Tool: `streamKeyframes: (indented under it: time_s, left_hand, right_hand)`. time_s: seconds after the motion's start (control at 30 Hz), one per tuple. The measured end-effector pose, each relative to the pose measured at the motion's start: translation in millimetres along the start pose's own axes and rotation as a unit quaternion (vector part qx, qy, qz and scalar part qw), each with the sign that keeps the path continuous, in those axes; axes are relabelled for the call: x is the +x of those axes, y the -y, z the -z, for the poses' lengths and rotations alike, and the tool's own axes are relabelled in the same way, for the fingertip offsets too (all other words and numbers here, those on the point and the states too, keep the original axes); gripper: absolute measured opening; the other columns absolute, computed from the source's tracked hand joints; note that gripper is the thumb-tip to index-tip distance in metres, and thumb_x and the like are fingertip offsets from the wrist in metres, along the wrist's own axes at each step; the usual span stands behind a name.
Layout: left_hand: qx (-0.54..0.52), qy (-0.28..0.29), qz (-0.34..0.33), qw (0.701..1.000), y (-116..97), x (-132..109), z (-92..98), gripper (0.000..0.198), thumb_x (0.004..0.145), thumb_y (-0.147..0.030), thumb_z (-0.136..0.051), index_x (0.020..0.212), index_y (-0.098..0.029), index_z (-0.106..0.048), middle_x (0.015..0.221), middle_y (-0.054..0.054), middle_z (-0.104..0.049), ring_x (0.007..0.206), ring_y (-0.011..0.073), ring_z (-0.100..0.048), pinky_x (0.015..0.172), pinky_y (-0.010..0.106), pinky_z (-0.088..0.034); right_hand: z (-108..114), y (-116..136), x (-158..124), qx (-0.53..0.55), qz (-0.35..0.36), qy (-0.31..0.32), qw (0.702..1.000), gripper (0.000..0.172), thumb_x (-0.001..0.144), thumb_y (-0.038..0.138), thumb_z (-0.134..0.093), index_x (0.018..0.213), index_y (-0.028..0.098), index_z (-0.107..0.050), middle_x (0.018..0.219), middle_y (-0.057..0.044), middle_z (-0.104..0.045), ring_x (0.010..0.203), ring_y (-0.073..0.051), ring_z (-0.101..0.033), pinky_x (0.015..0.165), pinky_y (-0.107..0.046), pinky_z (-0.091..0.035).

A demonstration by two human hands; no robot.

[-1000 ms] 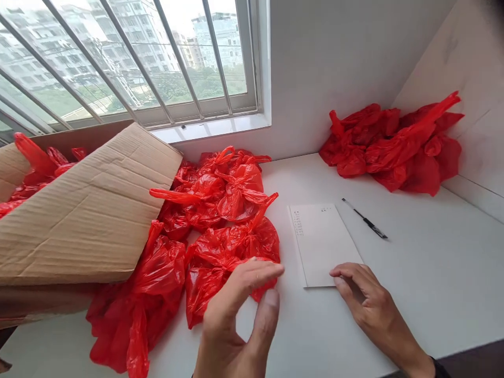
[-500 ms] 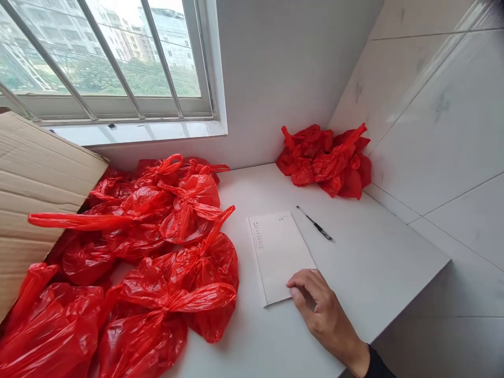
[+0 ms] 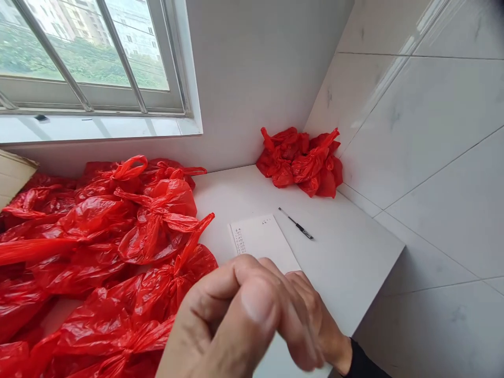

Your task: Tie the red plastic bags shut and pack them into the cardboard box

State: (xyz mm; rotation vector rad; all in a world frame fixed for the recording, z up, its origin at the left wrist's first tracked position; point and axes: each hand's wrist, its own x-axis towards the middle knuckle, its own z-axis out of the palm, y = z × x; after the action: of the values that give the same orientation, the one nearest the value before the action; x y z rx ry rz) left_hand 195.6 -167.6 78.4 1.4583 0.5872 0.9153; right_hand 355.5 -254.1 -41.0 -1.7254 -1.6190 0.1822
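My left hand (image 3: pixel 236 320) is raised close to the camera, large in the lower middle. Its fingers are curled in with the thumb against them, and no object shows in it. Behind it my right hand (image 3: pixel 326 328) lies at the near right corner of a white notepad (image 3: pixel 271 239); my left hand covers most of its fingers. Small handwritten marks run down the pad's left side and along its top right. A black and clear pen (image 3: pixel 296 223) lies on the table to the right of the pad.
Several knotted red plastic bags (image 3: pixel 157 220) fill the left of the white table (image 3: pixel 346 247). More crumpled red bags (image 3: pixel 301 163) lie in the far corner. A cardboard flap (image 3: pixel 13 176) shows at the left edge, below a barred window (image 3: pixel 90 58). Tiled wall (image 3: pixel 433 147) stands right.
My left hand has come up into view in front of the camera. The view has turned right, so everything sits further left. My right hand stays by the pad.
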Motion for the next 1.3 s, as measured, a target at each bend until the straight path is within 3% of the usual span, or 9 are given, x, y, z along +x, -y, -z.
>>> streamKeyframes:
  time_s: [0.1, 0.2, 0.33, 0.47, 0.63, 0.9, 1.0, 1.13, 1.3]
  left_hand:
    - [-0.131, 0.030, 0.109, 0.985, 23.7, 16.0, -7.1, 0.039, 0.092, -0.054, -0.062, 0.072, -0.021, -0.064, 0.067, 0.001, -0.062, 0.064, 0.0149, -0.061, 0.066, 0.030, -0.056]
    - [0.006, 0.005, 0.163, 0.987, 74.0, 7.7, -1.9, 0.034, 0.089, -0.055, -0.065, 0.093, -0.021, -0.068, 0.083, 0.001, -0.066, 0.071, 0.0143, -0.058, 0.069, 0.027, -0.050]
    - [0.105, -0.015, 0.167, 0.980, 116.3, -21.8, 20.0, 0.041, 0.092, -0.061, -0.057, 0.085, -0.021, -0.068, 0.074, 0.001, -0.062, 0.072, 0.0173, -0.058, 0.069, 0.027, -0.046]
    - [0.107, -0.112, 0.144, 0.977, 119.4, -37.7, 32.5, 0.034, 0.090, -0.055, -0.062, 0.091, -0.023, -0.071, 0.085, 0.003, -0.068, 0.082, 0.0204, -0.064, 0.080, 0.029, -0.050]
    - [0.125, -0.167, 0.092, 0.974, 128.9, -35.8, 35.3, 0.038, 0.092, -0.053, -0.058, 0.108, -0.021, -0.071, 0.111, 0.010, -0.071, 0.105, 0.0260, -0.067, 0.097, 0.039, -0.051]
    - [0.117, -0.178, 0.035, 0.976, 128.3, -42.1, 28.5, 0.030, 0.097, -0.038, -0.055, 0.120, -0.025, -0.068, 0.112, 0.008, -0.070, 0.108, 0.0225, -0.066, 0.100, 0.038, -0.050]
    - [0.086, -0.162, 0.046, 0.982, 113.6, -35.4, 22.1, 0.029, 0.097, -0.039, -0.056, 0.117, -0.023, -0.068, 0.108, 0.008, -0.071, 0.104, 0.0221, -0.067, 0.097, 0.037, -0.051]
    - [0.028, -0.135, 0.084, 0.987, 107.9, -23.8, 12.3, 0.026, 0.096, -0.036, -0.055, 0.111, -0.019, -0.068, 0.095, 0.008, -0.071, 0.091, 0.0213, -0.067, 0.085, 0.036, -0.052]
    - [0.021, -0.154, 0.106, 0.982, 125.7, -18.0, 22.9, 0.028, 0.094, -0.037, -0.055, 0.106, -0.016, -0.068, 0.084, 0.007, -0.067, 0.077, 0.0189, -0.060, 0.073, 0.034, -0.050]
  right_hand:
    - [-2.6, -7.8, -3.0, 0.080, -0.019, 0.033, 0.996, 0.013, 0.101, 0.021, -0.047, 0.095, 0.025, -0.057, 0.092, -0.001, -0.066, 0.090, -0.021, -0.063, 0.082, -0.037, -0.055]
    - [3.5, -27.5, 10.6, 0.076, -0.036, -0.009, 0.996, 0.014, 0.101, 0.024, -0.047, 0.101, 0.027, -0.060, 0.098, -0.002, -0.068, 0.097, -0.021, -0.063, 0.086, -0.037, -0.054]
    - [40.2, -69.1, 75.9, -0.024, -0.089, -0.141, 0.986, 0.017, 0.100, 0.031, -0.050, 0.109, 0.027, -0.064, 0.113, -0.005, -0.069, 0.101, -0.021, -0.067, 0.088, -0.035, -0.057]
    - [81.4, -120.8, 165.3, -0.056, -0.105, -0.201, 0.972, 0.034, 0.091, 0.026, -0.055, 0.124, 0.020, -0.065, 0.127, -0.015, -0.061, 0.100, -0.024, -0.067, 0.094, -0.042, -0.056]
    - [92.9, -169.4, 237.7, -0.099, -0.129, -0.209, 0.964, 0.046, 0.084, 0.022, -0.061, 0.128, 0.012, -0.068, 0.144, -0.026, -0.045, 0.106, -0.028, -0.065, 0.111, -0.050, -0.038]
    - [98.0, -170.0, 250.5, -0.140, -0.087, -0.221, 0.961, 0.051, 0.092, 0.025, -0.051, 0.130, -0.007, -0.061, 0.128, -0.032, -0.058, 0.118, -0.028, -0.058, 0.100, -0.038, -0.040]
    - [99.0, -163.9, 250.5, -0.148, -0.062, -0.228, 0.960, 0.054, 0.093, 0.024, -0.052, 0.140, 0.000, -0.055, 0.138, -0.028, -0.053, 0.114, -0.023, -0.059, 0.094, -0.034, -0.043]
    - [94.9, -173.5, 257.3, -0.179, -0.079, -0.218, 0.956, 0.047, 0.091, 0.026, -0.057, 0.134, 0.009, -0.065, 0.133, -0.026, -0.055, 0.135, -0.030, -0.041, 0.104, -0.043, -0.033]
    - [88.9, -194.9, 266.4, -0.180, -0.141, -0.194, 0.954, 0.049, 0.089, 0.030, -0.060, 0.122, -0.004, -0.071, 0.103, -0.029, -0.067, 0.111, -0.034, -0.057, 0.090, -0.044, -0.041]
